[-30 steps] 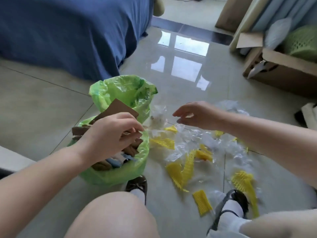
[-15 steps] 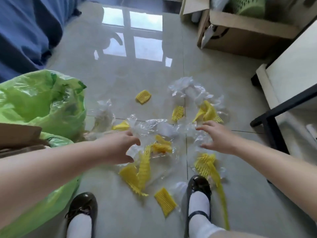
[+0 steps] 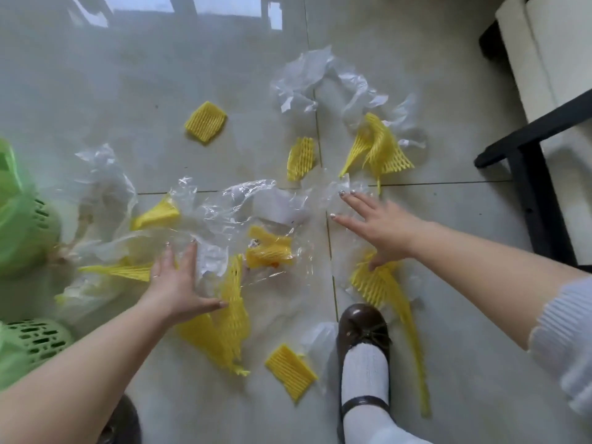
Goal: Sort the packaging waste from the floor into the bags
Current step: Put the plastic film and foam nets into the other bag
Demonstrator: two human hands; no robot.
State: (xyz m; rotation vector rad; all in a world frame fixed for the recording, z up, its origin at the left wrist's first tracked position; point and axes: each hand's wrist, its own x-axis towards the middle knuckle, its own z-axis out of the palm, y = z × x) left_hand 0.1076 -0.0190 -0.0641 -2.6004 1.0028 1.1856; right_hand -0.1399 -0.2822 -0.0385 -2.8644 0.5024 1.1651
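Two hands reach, fingers spread and grasping nothing, over crinkled clear plastic film (image 3: pixel 237 216) on the floor.
Left hand (image 3: pixel 179 283) and right hand (image 3: pixel 381 225) likely gather film next, leaving yellow foam netting pieces (image 3: pixel 269 251) apart.

Crumpled clear plastic film (image 3: pixel 243 216) and yellow foam nets (image 3: pixel 378 149) lie scattered across mid-floor, green bags (image 3: pixel 19 219) bunched at the left edge.

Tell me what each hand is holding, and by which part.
Nothing is held. The left hand and right hand are both spread open, fingers straight, over the clear plastic on the floor.
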